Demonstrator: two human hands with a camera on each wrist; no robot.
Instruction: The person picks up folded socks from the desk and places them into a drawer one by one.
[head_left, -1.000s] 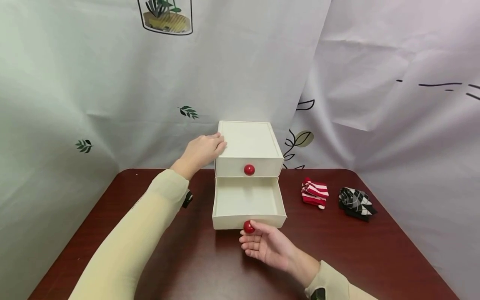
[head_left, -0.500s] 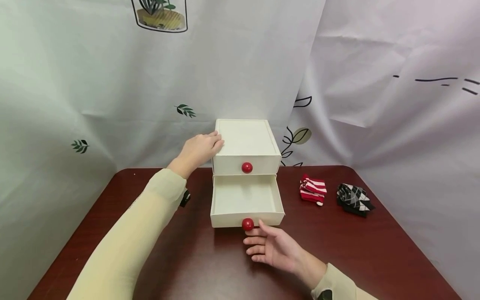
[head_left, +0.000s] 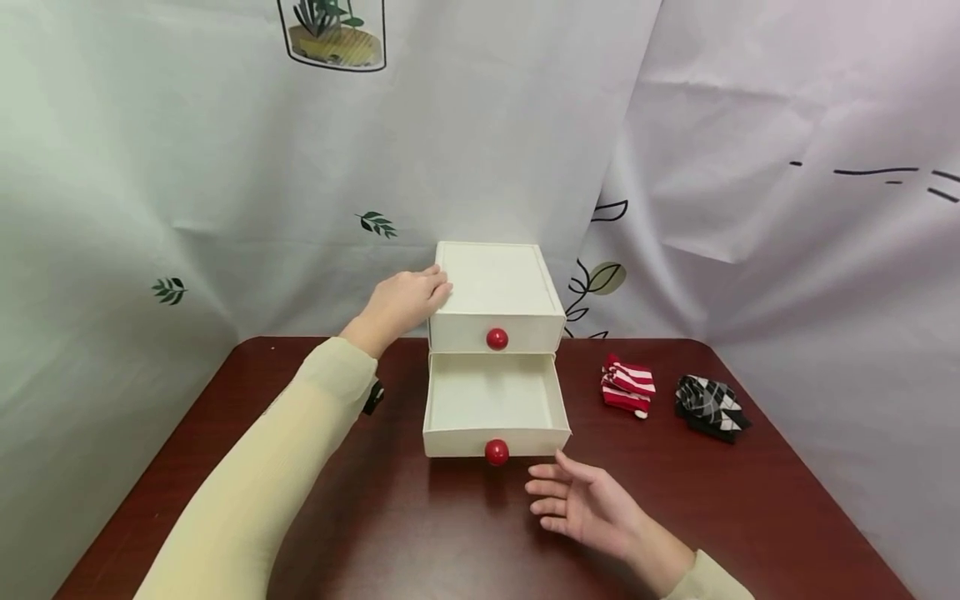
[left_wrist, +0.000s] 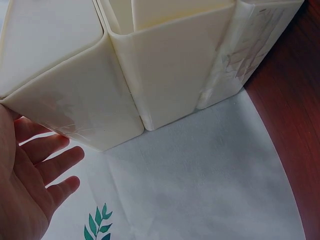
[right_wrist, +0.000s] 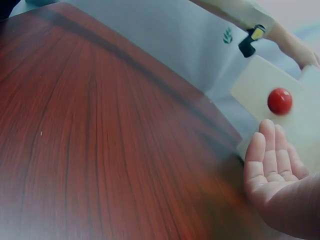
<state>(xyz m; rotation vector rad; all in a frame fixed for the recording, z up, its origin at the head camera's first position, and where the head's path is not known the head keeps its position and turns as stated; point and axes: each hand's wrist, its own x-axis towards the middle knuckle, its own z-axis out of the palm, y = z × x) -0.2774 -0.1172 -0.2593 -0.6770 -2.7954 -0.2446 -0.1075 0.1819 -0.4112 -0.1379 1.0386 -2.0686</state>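
Note:
A white two-tier drawer box stands at the back middle of the table in the head view. Its lower drawer is pulled out, with nothing inside. Each drawer front bears a round red knob, the lower knob and the upper knob. My left hand rests on the box's top left edge; in the left wrist view its fingers spread loosely along the side. Off the lower drawer's front right corner, my right hand hovers with relaxed fingers, holding nothing.
To the right of the box lie a folded red-and-white striped knit item and a black-and-grey argyle-patterned cloth item. A dark red-brown table holds everything. White printed fabric hangs close behind the box.
My right hand has let go of the lower red knob and moved right, away from it. The drawer stays pulled out, and my left hand stays on the box.

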